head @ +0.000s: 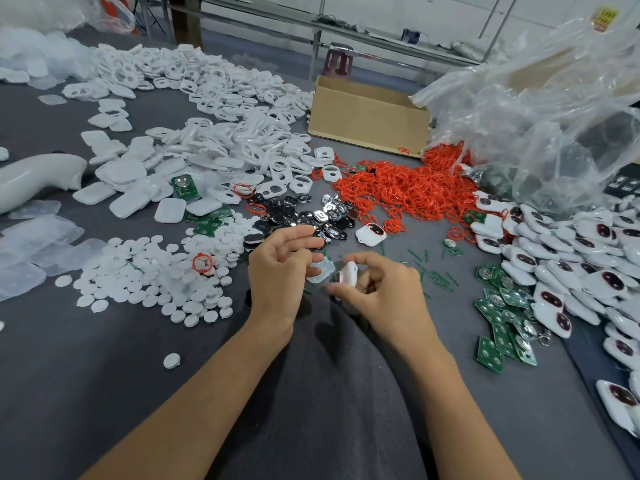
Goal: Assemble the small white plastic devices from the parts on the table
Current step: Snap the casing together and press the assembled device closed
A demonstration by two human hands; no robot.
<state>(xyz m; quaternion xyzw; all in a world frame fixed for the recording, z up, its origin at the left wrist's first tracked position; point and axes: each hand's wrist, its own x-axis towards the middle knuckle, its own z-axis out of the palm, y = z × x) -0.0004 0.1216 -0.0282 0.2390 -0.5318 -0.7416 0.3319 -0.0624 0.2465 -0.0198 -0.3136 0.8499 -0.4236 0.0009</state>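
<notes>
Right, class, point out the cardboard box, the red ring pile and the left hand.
cardboard box (367,119): head view, its front wall.
red ring pile (405,192): head view, the heap's middle.
left hand (275,275): head view, middle of the hand.

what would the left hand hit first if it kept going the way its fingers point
Probably the heap of black and silver metal parts just beyond the left hand; its top fingertips look nearly at the heap's edge, though depth is unclear.
</notes>
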